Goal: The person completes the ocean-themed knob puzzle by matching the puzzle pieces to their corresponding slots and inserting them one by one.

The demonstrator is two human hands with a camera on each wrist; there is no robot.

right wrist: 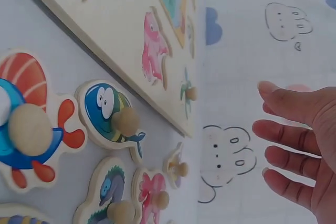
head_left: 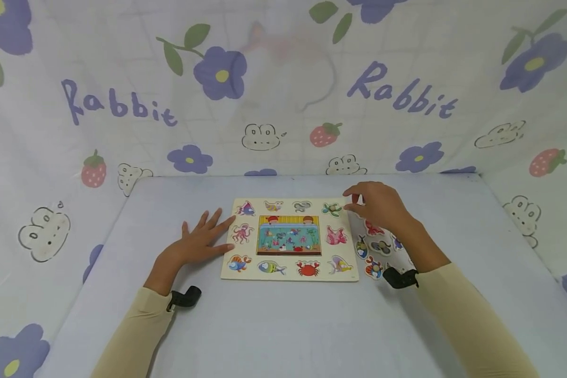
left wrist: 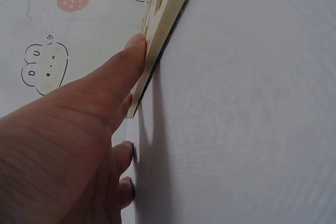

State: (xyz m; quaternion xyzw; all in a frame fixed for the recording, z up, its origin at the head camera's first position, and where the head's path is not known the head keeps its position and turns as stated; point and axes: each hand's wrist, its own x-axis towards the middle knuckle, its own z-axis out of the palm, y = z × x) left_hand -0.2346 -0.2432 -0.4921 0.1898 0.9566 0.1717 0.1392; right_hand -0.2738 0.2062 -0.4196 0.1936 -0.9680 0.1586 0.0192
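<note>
A wooden peg puzzle board (head_left: 288,275) with sea-animal shapes round a fish-tank picture lies on the table. My left hand (head_left: 196,244) rests at its left edge, fingers spread; in the left wrist view the thumb (left wrist: 123,59) touches the board's edge. A green turtle piece (head_left: 332,209) with a round knob sits in the upper right spot. Just right of it, above the board's corner, hovers my right hand (head_left: 380,205), its fingers loosely bent and holding nothing. In the right wrist view the turtle's knob (right wrist: 191,94) stands apart from the fingertips.
Several loose knobbed pieces lie right of the board, partly hidden by my right arm: a striped fish (right wrist: 96,100), an orange-and-blue piece (right wrist: 23,72), a dark eel-like piece (right wrist: 107,187) and a red piece (head_left: 372,228). A patterned cloth wall (head_left: 283,105) stands behind the table.
</note>
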